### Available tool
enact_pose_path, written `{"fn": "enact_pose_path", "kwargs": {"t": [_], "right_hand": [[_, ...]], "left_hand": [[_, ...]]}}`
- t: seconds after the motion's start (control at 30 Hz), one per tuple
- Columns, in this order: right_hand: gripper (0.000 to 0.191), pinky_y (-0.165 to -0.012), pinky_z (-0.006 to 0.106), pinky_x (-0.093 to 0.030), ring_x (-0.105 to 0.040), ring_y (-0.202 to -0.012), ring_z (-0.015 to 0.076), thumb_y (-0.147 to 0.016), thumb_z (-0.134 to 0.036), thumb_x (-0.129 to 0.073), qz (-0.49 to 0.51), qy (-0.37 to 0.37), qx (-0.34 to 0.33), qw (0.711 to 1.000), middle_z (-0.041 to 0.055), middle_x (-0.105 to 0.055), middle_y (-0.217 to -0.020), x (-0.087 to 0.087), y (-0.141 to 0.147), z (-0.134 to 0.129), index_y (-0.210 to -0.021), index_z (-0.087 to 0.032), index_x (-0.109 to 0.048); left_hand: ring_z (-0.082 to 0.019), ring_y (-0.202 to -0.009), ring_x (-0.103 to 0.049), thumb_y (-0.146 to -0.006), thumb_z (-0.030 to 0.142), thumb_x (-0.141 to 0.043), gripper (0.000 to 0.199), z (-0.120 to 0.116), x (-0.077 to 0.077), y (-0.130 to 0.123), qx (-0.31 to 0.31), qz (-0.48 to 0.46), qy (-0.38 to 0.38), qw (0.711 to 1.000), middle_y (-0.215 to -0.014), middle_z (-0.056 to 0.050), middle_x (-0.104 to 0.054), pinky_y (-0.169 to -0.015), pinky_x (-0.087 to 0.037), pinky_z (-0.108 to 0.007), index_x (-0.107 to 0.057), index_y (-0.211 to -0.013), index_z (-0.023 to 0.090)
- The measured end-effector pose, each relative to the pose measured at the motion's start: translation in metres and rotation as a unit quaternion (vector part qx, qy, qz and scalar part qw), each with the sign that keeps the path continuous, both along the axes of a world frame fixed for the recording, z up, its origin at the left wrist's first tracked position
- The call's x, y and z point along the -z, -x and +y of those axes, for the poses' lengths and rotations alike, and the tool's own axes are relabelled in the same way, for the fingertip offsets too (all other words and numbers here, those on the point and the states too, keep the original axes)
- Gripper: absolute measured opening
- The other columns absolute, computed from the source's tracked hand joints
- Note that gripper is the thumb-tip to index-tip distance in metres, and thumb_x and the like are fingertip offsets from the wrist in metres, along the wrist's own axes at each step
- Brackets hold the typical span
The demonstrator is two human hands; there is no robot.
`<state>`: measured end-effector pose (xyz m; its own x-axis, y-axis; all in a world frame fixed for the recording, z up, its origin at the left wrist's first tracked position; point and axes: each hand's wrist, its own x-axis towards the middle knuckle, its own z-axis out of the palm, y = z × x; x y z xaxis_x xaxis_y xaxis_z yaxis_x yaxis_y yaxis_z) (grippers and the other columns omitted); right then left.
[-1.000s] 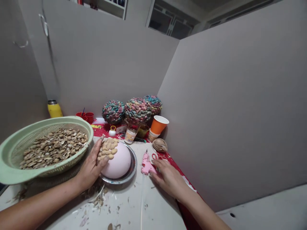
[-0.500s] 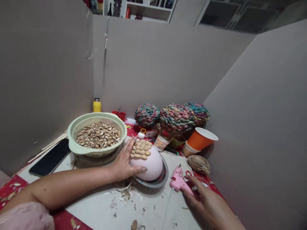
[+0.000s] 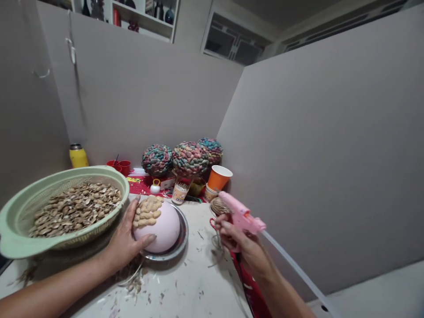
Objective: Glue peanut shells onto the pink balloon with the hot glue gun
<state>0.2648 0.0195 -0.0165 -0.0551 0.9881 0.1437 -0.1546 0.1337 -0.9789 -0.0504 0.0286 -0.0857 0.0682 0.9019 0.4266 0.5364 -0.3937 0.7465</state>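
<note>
Raised off the tabletop [image 3: 195,276], where it lay half a second ago, a pink glue gun [image 3: 241,213] is now held up by a person at work in a grey-walled corner. The right hand [image 3: 247,249] grasps it by the handle, fingers curled around the grip, with the nozzle angled up and to the left; a long translucent glue stick [image 3: 293,260] juts from its rear toward the lower right.

Across the table, the left hand [image 3: 125,240] is spread wide and cupped against the near left side of a pale pink ball [image 3: 165,229], its thumb stretched over the front and its fingertips beside the peanut shells [image 3: 148,211] that cover the ball's upper left. The ball rests in a shallow metal bowl [image 3: 184,240], and the gun is well apart from it.

To the left of that hand, a green colander [image 3: 9,229] holds a heap of loose shells [image 3: 79,207]. Three multicoloured, shell-covered balls [image 3: 189,158] stand at the back, near an orange paper cup [image 3: 218,177]. Just beyond the right hand lies a coil of twine [image 3: 217,206], partly hidden behind the gun.
</note>
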Motion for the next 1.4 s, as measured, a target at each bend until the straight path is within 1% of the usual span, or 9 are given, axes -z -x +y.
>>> {"fn": "enact_pose_path", "kwargs": {"t": [0.17,0.37,0.6,0.77,0.9,1.0,1.13,1.23,1.4], "right_hand": [[0.036,-0.048,0.025,-0.041,-0.047,-0.047,0.0083,-0.074,-0.05,-0.077,0.023,0.012,-0.025,0.999,0.0003,-0.061,-0.069,0.012,0.025,0.018,-0.081,-0.016,-0.065],[0.034,-0.052,0.027,-0.041,-0.053,-0.054,0.0132,-0.077,-0.05,-0.074,0.024,-0.015,-0.01,1.0,0.0027,-0.065,-0.072,0.032,0.031,0.03,-0.082,-0.018,-0.063],[0.041,-0.058,0.029,-0.04,-0.054,-0.059,0.0165,-0.085,-0.058,-0.06,-0.069,-0.023,-0.029,0.997,0.0013,-0.061,-0.061,0.05,0.023,0.032,-0.073,-0.019,-0.064],[0.039,-0.066,0.028,-0.043,-0.058,-0.068,0.0171,-0.09,-0.056,-0.055,-0.07,-0.033,-0.052,0.996,0.0018,-0.063,-0.071,0.057,0.021,0.031,-0.081,-0.02,-0.066],[0.041,-0.067,0.029,-0.043,-0.058,-0.07,0.0188,-0.089,-0.059,-0.056,-0.077,-0.023,-0.058,0.995,0.0029,-0.063,-0.072,0.06,0.019,0.03,-0.082,-0.02,-0.065],[0.041,-0.069,0.029,-0.044,-0.059,-0.072,0.0189,-0.09,-0.059,-0.054,-0.089,-0.026,-0.057,0.994,0.003,-0.063,-0.073,0.061,0.017,0.03,-0.082,-0.021,-0.066],[0.043,-0.069,0.03,-0.045,-0.061,-0.072,0.0203,-0.089,-0.061,-0.053,-0.126,-0.029,-0.054,0.99,0.0037,-0.065,-0.072,0.064,0.015,0.032,-0.081,-0.022,-0.067],[0.044,-0.067,0.031,-0.046,-0.061,-0.071,0.0213,-0.089,-0.063,-0.051,-0.149,-0.024,-0.056,0.987,0.0043,-0.065,-0.072,0.068,0.012,0.033,-0.081,-0.023,-0.066],[0.047,-0.064,0.033,-0.052,-0.064,-0.068,0.0237,-0.086,-0.067,-0.051,-0.191,-0.034,-0.045,0.98,0.0067,-0.067,-0.071,0.064,0.009,0.033,-0.079,-0.024,-0.07]], "left_hand": [[-0.038,-0.149,-0.02,-0.083,0.061,-0.058,0.097,-0.001,-0.001,0.005,0.005,-0.001,-0.009,1.0,-0.163,-0.021,-0.018,-0.117,-0.017,-0.063,-0.007,-0.156,0.022],[-0.033,-0.151,-0.016,-0.093,0.061,-0.04,0.077,-0.023,-0.014,0.005,0.022,-0.005,-0.071,0.997,-0.166,-0.009,-0.016,-0.12,-0.014,-0.061,-0.006,-0.156,0.034],[-0.031,-0.146,-0.031,-0.091,0.066,-0.036,0.064,-0.055,-0.078,-0.002,0.026,-0.112,-0.19,0.975,-0.159,0.004,-0.035,-0.119,-0.026,-0.056,-0.023,-0.15,0.046],[-0.031,-0.134,-0.048,-0.085,0.068,-0.047,0.059,-0.064,-0.117,0.003,-0.022,-0.233,-0.163,0.959,-0.145,0.006,-0.054,-0.113,-0.04,-0.053,-0.045,-0.14,0.047],[-0.024,-0.095,-0.067,-0.085,0.051,-0.062,0.052,-0.074,-0.139,0.011,-0.083,-0.274,-0.108,0.952,-0.131,0.0,-0.062,-0.088,-0.06,-0.042,-0.051,-0.135,0.045],[-0.012,-0.067,-0.06,-0.076,0.027,-0.077,0.065,-0.08,-0.159,0.02,-0.146,-0.243,-0.121,0.951,-0.112,-0.001,-0.067,-0.061,-0.059,-0.025,-0.053,-0.135,0.041],[-0.008,-0.068,-0.054,-0.072,0.015,-0.078,0.064,-0.067,-0.179,0.04,-0.186,-0.17,-0.179,0.951,-0.102,0.0,-0.064,-0.058,-0.052,-0.017,-0.059,-0.131,0.03],[-0.007,-0.071,-0.055,-0.075,0.015,-0.073,0.055,-0.043,-0.186,0.062,-0.213,-0.152,-0.126,0.957,-0.102,-0.002,-0.064,-0.065,-0.053,-0.02,-0.061,-0.128,0.02],[-0.013,-0.084,-0.063,-0.073,0.016,-0.07,0.049,-0.009,-0.193,0.102,-0.267,-0.141,-0.065,0.951,-0.099,-0.005,-0.068,-0.098,-0.048,-0.05,-0.064,-0.121,0.006]]}}
